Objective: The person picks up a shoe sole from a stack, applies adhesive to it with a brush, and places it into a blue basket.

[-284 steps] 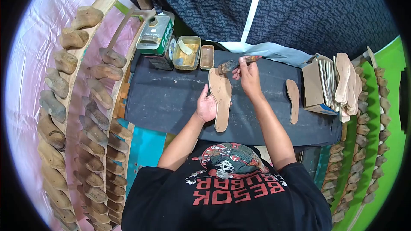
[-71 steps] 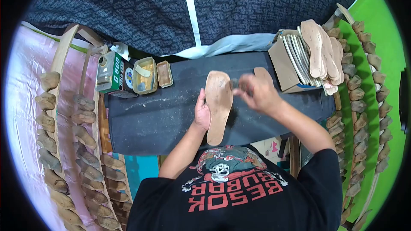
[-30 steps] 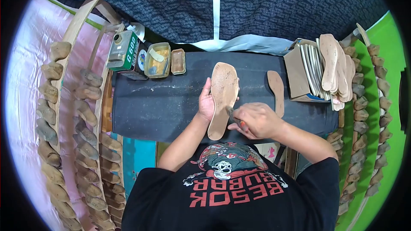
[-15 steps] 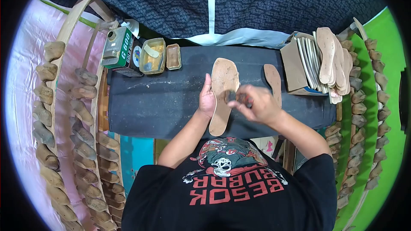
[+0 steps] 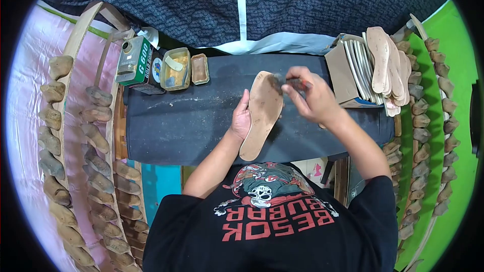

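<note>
A tan shoe insole rests tilted in my left hand, whose thumb lies along its edge while the other fingers are hidden beneath. My right hand is closed around a small brush with a red handle. The dark brush head is at the upper right edge of the insole's wide end. A second insole lies on the table, almost wholly covered by my right hand and forearm.
A green glue can, a yellowish tub and a small brown tray stand at the back left of the dark table. A cardboard box with stacked insoles is at right. Racks of wooden shoe lasts flank both sides.
My right hand has moved the brush from the insole's middle up to its wide end. The insole has turned slightly, its narrow end swinging left. My right hand now covers the second insole.
</note>
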{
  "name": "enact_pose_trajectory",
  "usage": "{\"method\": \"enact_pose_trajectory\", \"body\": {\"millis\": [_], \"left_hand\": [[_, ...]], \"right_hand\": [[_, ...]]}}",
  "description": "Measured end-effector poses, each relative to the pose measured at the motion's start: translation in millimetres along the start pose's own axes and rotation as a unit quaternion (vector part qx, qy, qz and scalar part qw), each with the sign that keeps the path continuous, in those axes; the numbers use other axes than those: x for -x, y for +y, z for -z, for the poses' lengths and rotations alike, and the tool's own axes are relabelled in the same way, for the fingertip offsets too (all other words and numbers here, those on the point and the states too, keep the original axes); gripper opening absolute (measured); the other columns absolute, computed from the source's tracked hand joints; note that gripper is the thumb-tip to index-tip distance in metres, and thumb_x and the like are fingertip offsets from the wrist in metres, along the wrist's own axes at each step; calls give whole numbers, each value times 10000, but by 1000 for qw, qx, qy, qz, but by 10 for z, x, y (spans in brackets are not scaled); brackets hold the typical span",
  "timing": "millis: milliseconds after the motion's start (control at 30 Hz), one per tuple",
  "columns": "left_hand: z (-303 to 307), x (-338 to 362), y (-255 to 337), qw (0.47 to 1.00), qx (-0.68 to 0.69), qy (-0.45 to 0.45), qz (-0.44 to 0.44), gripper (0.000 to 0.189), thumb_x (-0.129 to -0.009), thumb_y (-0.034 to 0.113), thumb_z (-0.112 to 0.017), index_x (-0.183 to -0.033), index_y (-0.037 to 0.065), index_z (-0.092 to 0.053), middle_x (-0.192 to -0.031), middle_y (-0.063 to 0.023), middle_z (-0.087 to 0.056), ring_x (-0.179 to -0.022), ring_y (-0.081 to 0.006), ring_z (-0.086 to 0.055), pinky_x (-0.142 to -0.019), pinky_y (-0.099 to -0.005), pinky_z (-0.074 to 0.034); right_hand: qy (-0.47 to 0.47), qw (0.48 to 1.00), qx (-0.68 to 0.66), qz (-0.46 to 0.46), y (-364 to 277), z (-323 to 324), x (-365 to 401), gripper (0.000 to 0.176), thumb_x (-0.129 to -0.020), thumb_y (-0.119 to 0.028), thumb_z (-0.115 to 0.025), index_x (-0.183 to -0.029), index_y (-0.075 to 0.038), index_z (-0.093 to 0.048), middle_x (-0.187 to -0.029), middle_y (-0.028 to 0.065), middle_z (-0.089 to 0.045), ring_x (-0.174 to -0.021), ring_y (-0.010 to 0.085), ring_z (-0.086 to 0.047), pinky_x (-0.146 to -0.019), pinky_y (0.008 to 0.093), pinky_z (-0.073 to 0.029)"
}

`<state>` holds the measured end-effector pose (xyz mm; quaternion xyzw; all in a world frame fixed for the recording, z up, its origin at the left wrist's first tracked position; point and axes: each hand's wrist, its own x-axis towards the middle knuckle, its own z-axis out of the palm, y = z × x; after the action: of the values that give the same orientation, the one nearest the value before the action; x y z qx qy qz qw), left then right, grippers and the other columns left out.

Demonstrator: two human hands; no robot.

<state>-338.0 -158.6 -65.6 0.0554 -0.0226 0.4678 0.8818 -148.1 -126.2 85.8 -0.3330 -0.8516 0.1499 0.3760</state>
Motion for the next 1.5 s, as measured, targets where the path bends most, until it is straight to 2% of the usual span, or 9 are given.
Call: {"method": "enact_pose_trajectory", "body": {"millis": [267, 500, 567, 800, 1000, 1100, 1267, 1400, 1500], "left_hand": [[24, 29, -75, 996, -88, 10, 16, 789, -1013, 662, -388, -1540, 75, -399, -1517, -163, -493, -1390, -320, -490, -1172, -503, -374], [-65, 47, -68, 998, -48, 28, 18, 775, -1003, 671, -410, -1488, 67, -450, -1382, -137, -599, -1208, -295, -634, -1035, -488, -519], [-111, 36, -79, 998, -46, 31, 12, 775, -1002, 673, -411, -1487, 70, -454, -1377, -134, -603, -1210, -287, -634, -1029, -491, -522], [92, -32, -51, 998, 29, -47, 4, 823, -1005, 676, -380, -1568, 76, -345, -1540, -194, -455, -1363, -352, -515, -1133, -511, -431], [-222, -14, -54, 994, -4, 101, -41, 812, -1004, 680, -383, -1516, 52, -422, -1439, -174, -562, -1253, -333, -610, -1071, -485, -501], [-66, -33, -14, 999, 13, 23, -20, 810, -1003, 688, -370, -1520, 67, -420, -1444, -175, -557, -1250, -333, -611, -1070, -481, -505], [-70, -49, -37, 994, -15, 107, -27, 819, -998, 697, -364, -1518, 67, -422, -1435, -187, -560, -1204, -362, -636, -1009, -486, -547], [56, -67, -11, 999, 17, -50, 5, 814, -1014, 680, -334, -1570, 86, -350, -1517, -224, -467, -1322, -376, -543, -1081, -534, -483], [-29, -51, -21, 994, -20, 109, -18, 781, -1019, 675, -350, -1515, 77, -432, -1412, -175, -582, -1230, -332, -628, -1062, -507, -504]], "right_hand": [[-198, 951, 57, 230, -233, -81, 359, 329, -702, -137, -727, -981, -56, -572, -840, 103, -577, -780, 306, -608, -687, 405, -509], [-105, 989, 6, 107, -4, 51, 76, 242, -786, -77, -699, -990, -52, -572, -844, 129, -653, -787, 323, -677, -688, 432, -532], [-105, 992, 28, -63, 9, 114, 2, 263, -778, -89, -711, -1001, -48, -576, -847, 132, -640, -784, 335, -661, -694, 433, -525], [-193, 955, 33, 224, -309, -109, 421, 319, -758, -154, -727, -1018, -53, -571, -842, 94, -570, -770, 280, -614, -676, 419, -506], [-96, 979, 16, 182, -140, -99, 251, 281, -798, -151, -724, -1018, -52, -579, -839, 99, -615, -704, 292, -628, -648, 410, -513], [-59, 996, 31, 66, 24, -65, 138, 286, -781, -112, -717, -1023, -42, -582, -861, 114, -630, -743, 309, -640, -665, 422, -514], [-164, 967, 27, 193, -226, -147, 381, 383, -680, -114, -724, -1025, -42, -573, -850, 105, -578, -764, 296, -616, -687, 413, -516], [-163, 971, -46, 167, -296, -251, 421, 278, -784, -110, -721, -1015, -45, -581, -846, 116, -614, -741, 316, -639, -675, 427, -522], [-128, 989, -30, 73, -99, -213, 248, 232, -816, -74, -675, -1024, -48, -577, -809, 116, -627, -729, 331, -656, -673, 433, -529]]}}
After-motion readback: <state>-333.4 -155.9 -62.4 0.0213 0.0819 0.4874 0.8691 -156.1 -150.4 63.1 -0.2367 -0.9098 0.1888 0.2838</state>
